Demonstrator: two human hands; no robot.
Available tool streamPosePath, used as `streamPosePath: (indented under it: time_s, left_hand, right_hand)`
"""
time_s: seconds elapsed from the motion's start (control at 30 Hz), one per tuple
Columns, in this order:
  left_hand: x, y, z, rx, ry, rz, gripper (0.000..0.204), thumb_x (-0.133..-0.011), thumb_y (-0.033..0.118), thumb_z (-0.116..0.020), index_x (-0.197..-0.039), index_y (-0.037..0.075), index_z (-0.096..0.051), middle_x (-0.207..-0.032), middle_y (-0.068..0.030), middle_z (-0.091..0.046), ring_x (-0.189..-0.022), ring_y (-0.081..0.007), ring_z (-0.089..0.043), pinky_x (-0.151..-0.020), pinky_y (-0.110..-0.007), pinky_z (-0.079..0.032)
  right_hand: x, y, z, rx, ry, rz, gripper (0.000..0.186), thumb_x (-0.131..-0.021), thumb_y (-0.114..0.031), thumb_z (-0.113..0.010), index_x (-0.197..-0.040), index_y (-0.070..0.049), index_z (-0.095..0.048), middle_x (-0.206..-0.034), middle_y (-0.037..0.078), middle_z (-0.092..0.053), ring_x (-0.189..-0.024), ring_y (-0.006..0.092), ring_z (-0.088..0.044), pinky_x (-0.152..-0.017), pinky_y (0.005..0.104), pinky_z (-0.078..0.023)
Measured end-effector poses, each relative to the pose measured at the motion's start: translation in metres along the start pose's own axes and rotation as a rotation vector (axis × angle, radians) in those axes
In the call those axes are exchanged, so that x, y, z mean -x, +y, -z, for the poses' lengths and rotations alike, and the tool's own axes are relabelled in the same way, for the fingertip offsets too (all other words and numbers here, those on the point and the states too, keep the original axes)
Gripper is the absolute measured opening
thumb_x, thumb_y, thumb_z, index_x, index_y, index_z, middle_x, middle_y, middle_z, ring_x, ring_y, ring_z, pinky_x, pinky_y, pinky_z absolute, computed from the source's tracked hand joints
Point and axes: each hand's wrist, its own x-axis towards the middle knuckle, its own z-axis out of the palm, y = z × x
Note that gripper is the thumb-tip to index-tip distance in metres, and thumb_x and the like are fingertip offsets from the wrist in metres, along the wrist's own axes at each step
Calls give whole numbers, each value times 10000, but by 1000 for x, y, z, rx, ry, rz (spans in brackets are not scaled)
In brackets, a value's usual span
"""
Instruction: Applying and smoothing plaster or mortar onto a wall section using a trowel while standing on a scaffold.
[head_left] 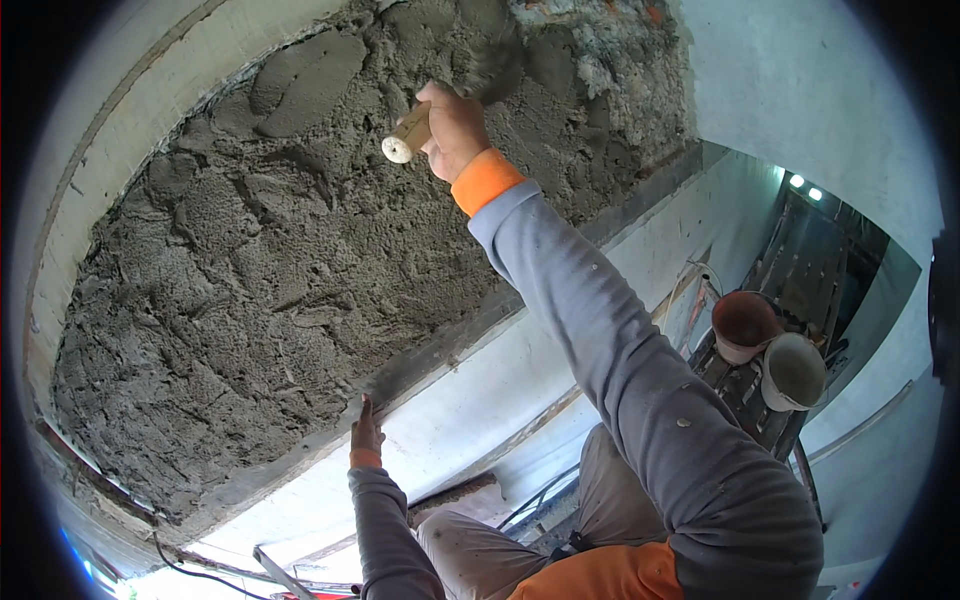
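My right hand (458,132) is closed round the pale wooden handle (407,137) of a trowel, raised against the upper part of the wall. The handle's round butt points down and left; its blade is blurred and mostly hidden beyond my hand. Wet grey mortar (250,270) covers a broad panel, rough and ridged on the left, smoother in patches near the top. Lower down, my left hand (367,437) rests with fingers stretched upward at the panel's bottom edge, against a smooth grey band (440,360). Nothing shows in it.
A reddish bucket (745,322) and a whitish bucket (792,374) stand close together on dark planks to my right. Bare rough masonry (640,75) shows at the panel's upper right. White wall (490,375) runs below it. A dark cable (195,573) hangs at lower left.
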Motion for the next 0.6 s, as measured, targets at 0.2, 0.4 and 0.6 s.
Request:
streamPosePath:
  time_s: [0.2, 0.4, 0.6]
  left_hand:
    - [1, -1, -1, 15, 28, -13, 1012, -666, 675, -610, -1336, -4, -271, -984, -139, -444, -851, -236, -452, -626, -322, -355]
    - [5, 4, 0, -25, -3, 9, 1044, -654, 686, -611, -1354, 5, -240, -1145, -173, -421, -1063, -310, -426, -796, -406, -367]
    - [3, 3, -2, -87, 24, 44, 1045, -653, 684, -612, -1361, 15, -233, -1151, -182, -420, -1060, -320, -420, -830, -435, -353]
  right_hand:
    - [17, -69, 5, -656, -547, -284, 121, -769, -133, -570, -729, -20, -552, -629, 96, -586, -557, 187, -599, -497, 298, -516]
    - [53, -122, 71, -197, -321, 77, 201, -753, -51, -603, -892, -25, -460, -740, 76, -533, -564, 175, -584, -449, 299, -503]
    - [-37, -110, 174, 558, 500, 734, 339, -759, -184, -620, -1011, -11, -474, -792, 151, -588, -700, 269, -619, -577, 407, -500]
